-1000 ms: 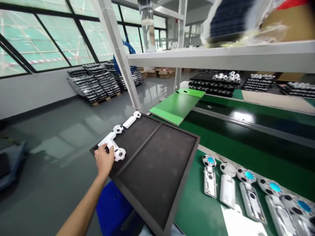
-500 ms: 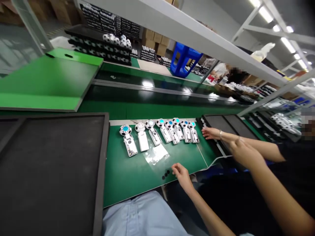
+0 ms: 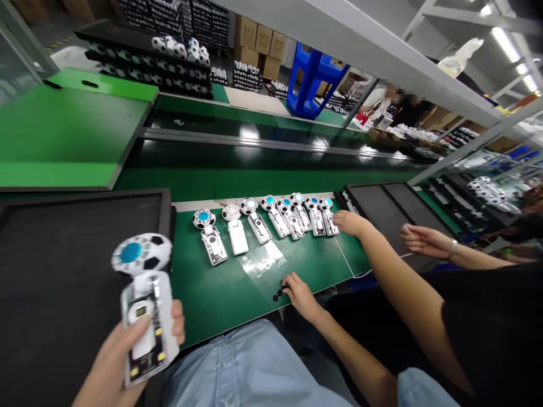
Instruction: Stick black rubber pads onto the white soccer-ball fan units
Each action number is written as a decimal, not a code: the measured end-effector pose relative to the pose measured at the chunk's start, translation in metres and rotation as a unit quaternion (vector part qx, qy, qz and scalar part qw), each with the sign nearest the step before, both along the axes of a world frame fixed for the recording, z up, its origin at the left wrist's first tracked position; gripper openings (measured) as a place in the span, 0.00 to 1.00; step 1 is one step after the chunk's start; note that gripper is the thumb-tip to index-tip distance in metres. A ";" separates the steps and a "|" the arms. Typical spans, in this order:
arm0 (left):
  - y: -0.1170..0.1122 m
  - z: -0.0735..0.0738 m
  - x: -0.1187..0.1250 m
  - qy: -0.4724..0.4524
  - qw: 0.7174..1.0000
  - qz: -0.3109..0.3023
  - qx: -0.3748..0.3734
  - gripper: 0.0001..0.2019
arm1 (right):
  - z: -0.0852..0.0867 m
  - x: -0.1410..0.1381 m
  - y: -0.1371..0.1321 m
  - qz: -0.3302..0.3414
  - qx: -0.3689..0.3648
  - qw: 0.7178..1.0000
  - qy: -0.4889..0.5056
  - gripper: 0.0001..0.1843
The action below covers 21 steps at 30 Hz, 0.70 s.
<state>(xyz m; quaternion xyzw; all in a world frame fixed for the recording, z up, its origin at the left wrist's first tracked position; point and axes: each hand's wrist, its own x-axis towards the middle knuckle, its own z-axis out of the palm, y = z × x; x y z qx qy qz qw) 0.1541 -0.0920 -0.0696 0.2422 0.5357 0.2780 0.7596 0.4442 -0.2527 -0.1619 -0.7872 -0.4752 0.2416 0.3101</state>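
Observation:
My left hand (image 3: pixel 123 345) is wrapped round a white handheld device (image 3: pixel 146 316) with a football-patterned head and a blue disc on it. Its handle is uncovered, showing a circuit board, and my thumb lies on the round part inside. Down at the table's front edge, my right hand (image 3: pixel 300 295) has its fingertips pinched at the end of a short row of small black discs (image 3: pixel 278 295). A clear plastic bag (image 3: pixel 263 261) with small pale pieces lies just beyond. Similar football-headed devices (image 3: pixel 214 246) stand in a row behind it, several with open handles.
A dark tray (image 3: pixel 38 271) fills the left side under a green board (image 3: pixel 72 130). On my right, a co-worker's hand (image 3: pixel 350 222) reaches to the row's end, and their other hand (image 3: pixel 426 240) is over another dark tray (image 3: pixel 392 206). A conveyor (image 3: pixel 271 152) runs behind.
My left hand has come into view at the lower left holding a football-headed device. My right hand has moved onto the black discs. The co-worker's hands have shifted at the right.

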 end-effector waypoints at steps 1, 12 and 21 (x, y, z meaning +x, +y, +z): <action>-0.005 0.002 0.006 -0.032 0.999 -0.008 -0.025 0.26 | 0.001 0.000 0.001 -0.006 0.002 1.000 0.012 0.09; -0.030 0.000 0.028 -0.074 0.989 -0.125 0.036 0.25 | 0.024 -0.025 0.028 -0.070 0.027 0.972 0.224 0.20; -0.044 -0.006 0.037 0.038 0.962 -0.160 0.217 0.28 | 0.111 -0.115 0.083 0.059 0.051 0.949 0.306 0.05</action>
